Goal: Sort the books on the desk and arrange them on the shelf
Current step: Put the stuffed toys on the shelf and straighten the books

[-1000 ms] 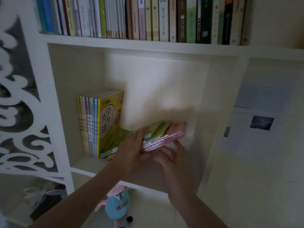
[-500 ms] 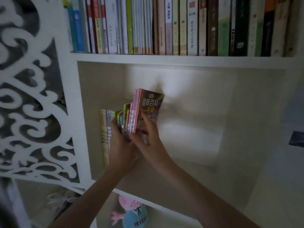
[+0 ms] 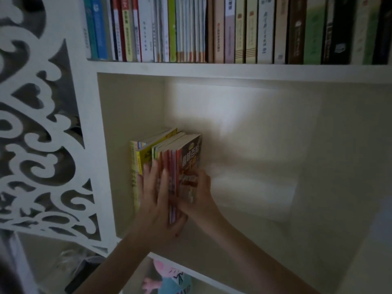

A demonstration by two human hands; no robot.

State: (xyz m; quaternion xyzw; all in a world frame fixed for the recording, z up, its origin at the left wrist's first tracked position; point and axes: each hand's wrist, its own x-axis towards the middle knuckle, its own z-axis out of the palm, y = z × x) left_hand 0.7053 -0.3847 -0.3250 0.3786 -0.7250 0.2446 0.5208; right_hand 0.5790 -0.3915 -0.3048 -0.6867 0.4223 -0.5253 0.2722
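Left of centre, the books [image 3: 186, 160] stand upright in the shelf's [image 3: 244, 247] left corner: the left hand [image 3: 157, 198] presses flat-fingered on their spines, and the right hand [image 3: 199, 194] curls round the outer cover, seemingly to stop them toppling.

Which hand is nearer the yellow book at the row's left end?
Left. The left hand presses spines beside the yellow book; the right hand is farther right, on the brown book.

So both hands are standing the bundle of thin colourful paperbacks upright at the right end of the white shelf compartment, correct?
No, the left end. The head view shows the bundle of thin colourful paperbacks beside yellow-spined books near the left wall of the white shelf compartment, left hand and right hand on it.
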